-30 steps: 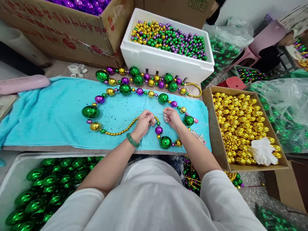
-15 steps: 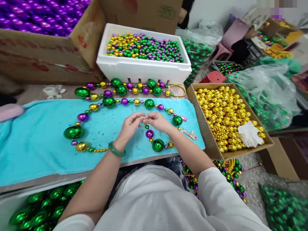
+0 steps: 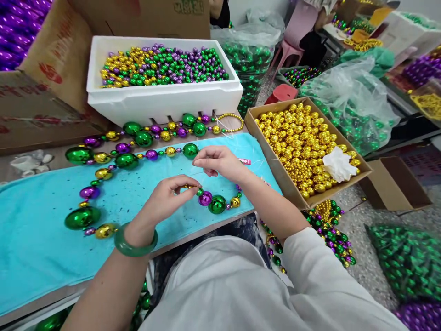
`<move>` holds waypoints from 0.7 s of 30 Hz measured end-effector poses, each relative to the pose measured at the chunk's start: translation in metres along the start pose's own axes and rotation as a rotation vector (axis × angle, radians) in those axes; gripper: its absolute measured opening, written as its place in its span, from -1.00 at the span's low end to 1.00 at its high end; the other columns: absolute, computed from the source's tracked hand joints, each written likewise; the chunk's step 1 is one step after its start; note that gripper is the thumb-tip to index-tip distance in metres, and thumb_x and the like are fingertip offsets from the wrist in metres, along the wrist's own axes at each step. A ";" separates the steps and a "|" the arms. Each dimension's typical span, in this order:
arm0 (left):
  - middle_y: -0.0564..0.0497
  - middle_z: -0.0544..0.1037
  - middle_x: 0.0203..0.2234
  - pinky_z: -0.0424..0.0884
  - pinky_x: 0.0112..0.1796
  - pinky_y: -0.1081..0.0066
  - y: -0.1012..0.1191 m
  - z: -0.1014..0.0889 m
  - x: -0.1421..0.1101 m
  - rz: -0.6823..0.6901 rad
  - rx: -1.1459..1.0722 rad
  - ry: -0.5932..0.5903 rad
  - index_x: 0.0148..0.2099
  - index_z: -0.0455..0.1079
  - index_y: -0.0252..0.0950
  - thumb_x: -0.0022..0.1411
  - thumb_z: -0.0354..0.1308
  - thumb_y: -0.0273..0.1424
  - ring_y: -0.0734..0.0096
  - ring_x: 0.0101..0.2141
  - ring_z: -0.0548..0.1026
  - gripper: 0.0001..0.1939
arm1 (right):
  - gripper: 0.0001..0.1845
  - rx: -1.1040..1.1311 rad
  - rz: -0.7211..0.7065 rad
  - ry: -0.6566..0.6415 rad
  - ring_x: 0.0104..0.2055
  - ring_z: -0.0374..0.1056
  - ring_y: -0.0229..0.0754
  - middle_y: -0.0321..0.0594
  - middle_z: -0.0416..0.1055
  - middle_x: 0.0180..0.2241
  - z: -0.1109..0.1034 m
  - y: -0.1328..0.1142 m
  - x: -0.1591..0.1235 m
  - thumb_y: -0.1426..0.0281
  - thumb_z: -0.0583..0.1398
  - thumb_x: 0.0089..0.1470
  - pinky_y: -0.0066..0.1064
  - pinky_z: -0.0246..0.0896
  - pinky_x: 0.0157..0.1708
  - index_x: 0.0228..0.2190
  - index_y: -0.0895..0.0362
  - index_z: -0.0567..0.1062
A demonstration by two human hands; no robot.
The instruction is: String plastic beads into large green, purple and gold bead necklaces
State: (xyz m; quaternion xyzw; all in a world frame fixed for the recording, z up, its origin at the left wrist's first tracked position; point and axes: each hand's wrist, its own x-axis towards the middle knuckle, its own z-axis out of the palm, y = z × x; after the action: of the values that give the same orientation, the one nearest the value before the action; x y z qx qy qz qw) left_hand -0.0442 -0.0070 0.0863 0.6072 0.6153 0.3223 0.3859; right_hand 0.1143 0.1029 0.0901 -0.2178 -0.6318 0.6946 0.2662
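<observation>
Right hand now apart from left hand, necklace partly hidden

Bright, fairly even indoor light; glints on upper sides suggest it's from above. White glare spots on big green necklace bead and boxed gold beads. Soft, weak shadows on turquoise towel. Wide-angle stretch toward edges. Purple beads, top left, smeared; bagged green beads, lower right, blurry.
</observation>
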 end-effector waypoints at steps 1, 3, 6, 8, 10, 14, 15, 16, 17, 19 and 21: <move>-0.02 0.63 -0.36 0.40 -0.32 0.37 0.010 -0.003 -0.001 0.017 0.013 -0.013 -0.34 0.57 -0.20 0.11 0.19 -0.15 0.27 -0.33 0.53 -0.74 | -0.74 -0.003 -0.013 -0.016 -0.64 0.12 -0.44 -0.47 0.23 -0.68 -0.002 -0.007 -0.002 0.23 0.29 0.02 -0.58 -0.02 -0.67 -0.42 0.18 0.42; 0.00 0.63 -0.37 0.42 -0.25 0.36 0.026 -0.009 -0.002 0.042 0.026 -0.029 -0.35 0.57 -0.20 0.11 0.20 -0.15 0.28 -0.32 0.53 -0.75 | -0.75 -0.016 -0.048 -0.023 -0.62 0.16 -0.44 -0.45 0.26 -0.65 -0.006 -0.021 -0.006 0.24 0.29 0.03 -0.60 0.01 -0.66 -0.40 0.18 0.43; -0.01 0.63 -0.34 0.44 -0.21 0.35 0.035 -0.014 0.002 -0.002 -0.027 -0.032 -0.31 0.57 -0.21 0.10 0.23 -0.14 0.27 -0.29 0.53 -0.74 | -0.78 -0.045 -0.061 0.048 -0.57 0.22 -0.44 -0.42 0.31 -0.61 -0.012 -0.031 -0.009 0.27 0.28 0.05 -0.62 0.08 -0.62 -0.38 0.18 0.42; -0.03 0.62 -0.33 0.45 -0.25 0.34 0.029 -0.014 0.007 -0.060 -0.134 -0.040 -0.27 0.57 -0.22 0.07 0.25 -0.12 0.26 -0.30 0.52 -0.70 | -0.79 -0.044 -0.024 0.119 -0.55 0.25 -0.42 -0.40 0.32 -0.60 -0.017 -0.028 -0.009 0.29 0.27 0.06 -0.60 0.12 -0.60 -0.40 0.17 0.41; -0.05 0.61 -0.36 0.45 -0.30 0.34 0.018 -0.013 0.010 -0.107 -0.237 -0.055 -0.25 0.57 -0.23 0.04 0.26 -0.10 0.27 -0.34 0.51 -0.67 | -0.80 -0.022 0.031 0.169 -0.54 0.27 -0.40 -0.38 0.31 -0.60 -0.018 -0.019 -0.008 0.30 0.26 0.07 -0.58 0.14 -0.59 -0.42 0.17 0.41; -0.02 0.53 -0.50 0.38 -0.44 0.38 0.005 -0.012 0.012 -0.163 -0.283 -0.087 -0.27 0.57 -0.24 0.02 0.27 -0.09 0.37 -0.48 0.41 -0.66 | -0.81 -0.004 0.086 0.195 -0.51 0.29 -0.37 -0.34 0.34 -0.57 -0.014 -0.004 -0.006 0.29 0.25 0.07 -0.54 0.18 -0.55 -0.41 0.16 0.41; -0.02 0.52 -0.51 0.36 -0.44 0.39 0.005 -0.013 0.011 -0.163 -0.276 -0.097 -0.29 0.56 -0.24 0.02 0.27 -0.10 0.38 -0.48 0.40 -0.67 | -0.81 -0.024 0.083 0.187 -0.49 0.30 -0.36 -0.33 0.36 -0.55 -0.014 -0.004 -0.006 0.28 0.25 0.07 -0.53 0.19 -0.54 -0.40 0.16 0.42; -0.02 0.52 -0.50 0.36 -0.44 0.39 0.005 -0.015 0.010 -0.161 -0.264 -0.110 -0.33 0.56 -0.24 0.01 0.28 -0.11 0.37 -0.48 0.40 -0.69 | -0.81 -0.061 0.072 0.175 -0.46 0.31 -0.35 -0.31 0.38 -0.52 -0.015 -0.006 -0.006 0.28 0.24 0.08 -0.52 0.21 -0.51 -0.39 0.16 0.44; -0.03 0.53 -0.49 0.37 -0.43 0.39 0.007 -0.018 0.008 -0.159 -0.247 -0.122 -0.36 0.55 -0.24 0.00 0.29 -0.12 0.35 -0.46 0.42 -0.71 | -0.82 -0.114 0.055 0.168 -0.43 0.32 -0.33 -0.29 0.41 -0.48 -0.018 -0.008 -0.006 0.28 0.23 0.08 -0.51 0.22 -0.48 -0.38 0.16 0.45; -0.03 0.53 -0.49 0.38 -0.41 0.39 0.008 -0.024 0.004 -0.164 -0.194 -0.141 -0.42 0.52 -0.22 -0.01 0.29 -0.14 0.33 -0.44 0.43 -0.75 | -0.83 -0.276 0.013 0.201 -0.35 0.34 -0.29 -0.25 0.45 -0.40 -0.032 -0.013 -0.007 0.29 0.21 0.10 -0.47 0.26 -0.39 -0.33 0.16 0.50; -0.02 0.51 -0.50 0.36 -0.44 0.40 0.007 -0.030 -0.002 -0.176 -0.134 -0.151 -0.44 0.51 -0.21 0.01 0.28 -0.13 0.32 -0.45 0.42 -0.76 | -0.82 -0.526 -0.013 0.324 -0.27 0.36 -0.24 -0.22 0.48 -0.32 -0.055 -0.014 -0.010 0.33 0.19 0.12 -0.41 0.27 -0.26 -0.28 0.16 0.53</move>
State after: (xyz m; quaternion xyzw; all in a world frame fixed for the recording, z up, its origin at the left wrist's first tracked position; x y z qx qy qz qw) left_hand -0.0671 -0.0066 0.1077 0.5463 0.6125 0.2809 0.4975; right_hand 0.1587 0.1395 0.0976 -0.3833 -0.7405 0.4619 0.3024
